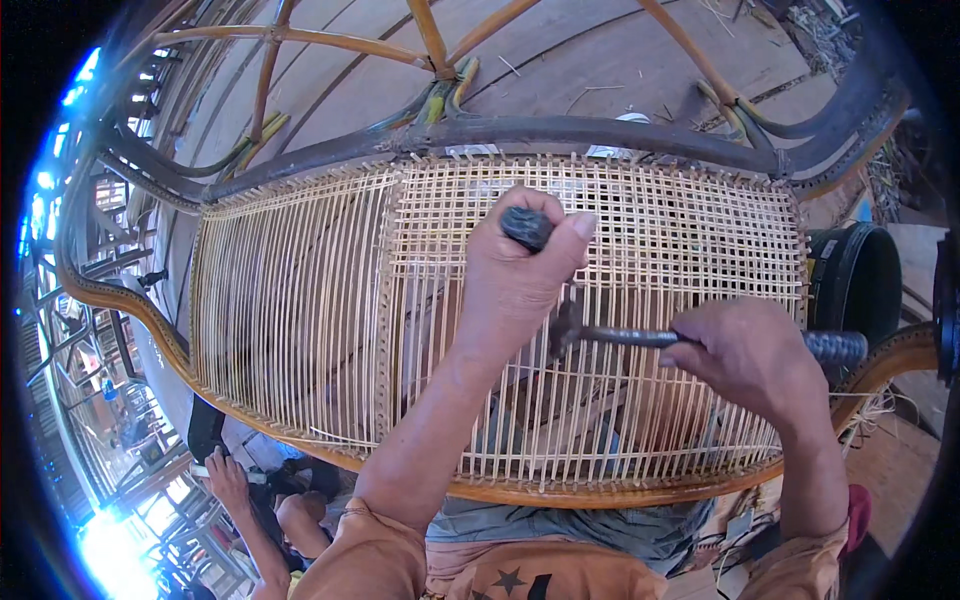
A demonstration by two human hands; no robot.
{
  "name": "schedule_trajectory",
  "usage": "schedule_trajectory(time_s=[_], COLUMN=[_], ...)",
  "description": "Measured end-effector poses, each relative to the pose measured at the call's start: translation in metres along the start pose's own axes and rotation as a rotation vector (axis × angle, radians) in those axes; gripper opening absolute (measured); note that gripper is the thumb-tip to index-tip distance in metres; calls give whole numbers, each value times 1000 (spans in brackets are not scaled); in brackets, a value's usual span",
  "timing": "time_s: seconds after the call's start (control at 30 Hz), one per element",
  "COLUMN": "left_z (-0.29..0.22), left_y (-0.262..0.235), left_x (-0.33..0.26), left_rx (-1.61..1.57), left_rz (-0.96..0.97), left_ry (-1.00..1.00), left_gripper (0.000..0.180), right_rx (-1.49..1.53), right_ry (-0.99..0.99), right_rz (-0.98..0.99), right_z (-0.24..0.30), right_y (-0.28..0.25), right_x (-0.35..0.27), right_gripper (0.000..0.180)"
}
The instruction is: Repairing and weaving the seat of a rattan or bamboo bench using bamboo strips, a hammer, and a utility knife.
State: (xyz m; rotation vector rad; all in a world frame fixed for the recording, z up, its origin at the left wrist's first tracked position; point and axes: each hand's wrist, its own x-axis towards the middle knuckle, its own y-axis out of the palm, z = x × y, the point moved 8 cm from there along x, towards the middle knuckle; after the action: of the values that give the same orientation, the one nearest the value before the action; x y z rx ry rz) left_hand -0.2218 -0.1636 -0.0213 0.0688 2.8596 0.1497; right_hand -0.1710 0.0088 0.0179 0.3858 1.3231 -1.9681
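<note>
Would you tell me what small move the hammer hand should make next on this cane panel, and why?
Probably a short tap: the right hand holds the hammer with its head beside the dark-handled tool that the left hand stands upright on the cane weave.

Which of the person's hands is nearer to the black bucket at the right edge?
Right. The right hand grips a dark tool handle just left of the black bucket; the left hand sits farther left, over the middle of the woven cane panel.
</note>
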Motion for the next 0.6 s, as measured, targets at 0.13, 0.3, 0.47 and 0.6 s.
schedule_trajectory(time_s=[0.13,0.3,0.47,0.6], left_z=[-16,-21,-18,-2], left_y=[-22,-36,-46,-34], left_x=[3,4,-3,-6], left_rx=[-142,-122,-88,-45], left_rz=[-56,-114,-131,-63], left_ry=[12,67,-30,-46], left_gripper=[17,19,18,16], right_rx=[-10,1,-7,2], right_ry=[-9,22,-22,-38], right_rz=[75,49,50,42], right_z=[8,5,8,14], right_y=[8,14,18,18], right_x=[-8,-4,0,3], right_gripper=[25,23,22,22])
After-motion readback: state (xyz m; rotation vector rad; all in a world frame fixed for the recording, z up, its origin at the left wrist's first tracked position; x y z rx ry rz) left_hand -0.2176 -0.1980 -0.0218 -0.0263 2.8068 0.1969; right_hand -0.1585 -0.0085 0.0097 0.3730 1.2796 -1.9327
